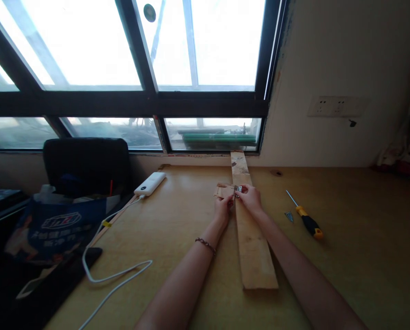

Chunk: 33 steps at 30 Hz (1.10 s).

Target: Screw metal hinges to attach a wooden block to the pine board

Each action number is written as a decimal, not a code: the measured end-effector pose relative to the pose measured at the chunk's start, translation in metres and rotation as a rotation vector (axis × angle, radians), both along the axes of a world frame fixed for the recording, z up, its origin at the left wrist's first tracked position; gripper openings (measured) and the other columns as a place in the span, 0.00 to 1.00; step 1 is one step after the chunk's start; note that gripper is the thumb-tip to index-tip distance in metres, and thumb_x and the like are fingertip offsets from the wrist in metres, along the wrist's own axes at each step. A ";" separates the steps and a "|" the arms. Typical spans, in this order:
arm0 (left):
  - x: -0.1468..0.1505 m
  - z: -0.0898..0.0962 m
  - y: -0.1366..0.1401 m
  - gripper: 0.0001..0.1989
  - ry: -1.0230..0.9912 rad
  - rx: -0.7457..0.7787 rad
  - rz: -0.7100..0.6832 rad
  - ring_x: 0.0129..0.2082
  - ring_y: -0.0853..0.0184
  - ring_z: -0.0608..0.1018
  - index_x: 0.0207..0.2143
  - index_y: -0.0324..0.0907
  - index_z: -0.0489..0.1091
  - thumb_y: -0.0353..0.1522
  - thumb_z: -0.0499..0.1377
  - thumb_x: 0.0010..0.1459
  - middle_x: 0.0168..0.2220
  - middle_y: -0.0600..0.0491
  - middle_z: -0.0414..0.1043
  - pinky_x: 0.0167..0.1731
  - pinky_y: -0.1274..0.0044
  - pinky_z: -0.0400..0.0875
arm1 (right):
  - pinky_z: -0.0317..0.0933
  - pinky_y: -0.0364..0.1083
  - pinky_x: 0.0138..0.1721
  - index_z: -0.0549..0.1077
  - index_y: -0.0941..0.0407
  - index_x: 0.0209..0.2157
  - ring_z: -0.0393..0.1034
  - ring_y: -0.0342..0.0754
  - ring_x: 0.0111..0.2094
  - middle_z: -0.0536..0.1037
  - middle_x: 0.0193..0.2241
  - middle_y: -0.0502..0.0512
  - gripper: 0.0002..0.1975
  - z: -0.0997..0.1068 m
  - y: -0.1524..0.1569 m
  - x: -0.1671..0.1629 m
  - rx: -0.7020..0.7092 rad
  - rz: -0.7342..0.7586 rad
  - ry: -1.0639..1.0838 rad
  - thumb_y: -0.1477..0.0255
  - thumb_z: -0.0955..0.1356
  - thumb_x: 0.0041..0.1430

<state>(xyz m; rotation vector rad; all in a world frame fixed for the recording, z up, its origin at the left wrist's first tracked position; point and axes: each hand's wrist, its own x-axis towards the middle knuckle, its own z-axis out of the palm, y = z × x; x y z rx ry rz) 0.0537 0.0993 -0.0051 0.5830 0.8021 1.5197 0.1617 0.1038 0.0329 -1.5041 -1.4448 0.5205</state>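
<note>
A long wooden board (255, 247) lies on the table, its far end at the window sill. Against its left side is a short wooden block (224, 190), and my left hand (223, 206) is closed on this block near the board's edge. A small metal hinge (238, 188) sits where block and board meet. The fingers of my right hand (249, 198) pinch it from the right, over the board. My fingertips hide part of the hinge, and whether a screw is in it I cannot make out.
To the right lie a yellow and black screwdriver (308, 221) and several screws (289, 216). A white power bank (150, 184) with a white cable (119, 284) rests on the left of the table (177, 229). A black chair (86, 160) and a blue bag (60, 224) stand beyond the left edge.
</note>
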 end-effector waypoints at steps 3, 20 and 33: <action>0.001 0.001 -0.003 0.15 0.001 0.009 -0.018 0.17 0.77 0.67 0.30 0.35 0.70 0.31 0.66 0.36 0.23 0.55 0.70 0.18 0.83 0.60 | 0.63 0.44 0.32 0.75 0.58 0.36 0.73 0.48 0.30 0.79 0.29 0.56 0.15 -0.001 0.001 0.000 -0.005 -0.006 -0.037 0.69 0.71 0.43; 0.000 0.005 -0.008 0.16 -0.017 0.002 -0.046 0.16 0.79 0.68 0.31 0.35 0.71 0.33 0.68 0.37 0.24 0.54 0.71 0.16 0.85 0.62 | 0.60 0.44 0.32 0.77 0.56 0.36 0.70 0.49 0.30 0.77 0.29 0.56 0.16 -0.004 0.004 0.000 0.018 -0.003 -0.200 0.64 0.70 0.44; 0.002 0.001 -0.005 0.13 -0.026 -0.017 -0.006 0.16 0.77 0.69 0.29 0.34 0.70 0.28 0.66 0.38 0.22 0.54 0.71 0.16 0.86 0.64 | 0.60 0.42 0.34 0.75 0.59 0.34 0.69 0.46 0.29 0.76 0.29 0.56 0.11 -0.003 0.003 0.000 0.032 -0.048 -0.200 0.70 0.68 0.48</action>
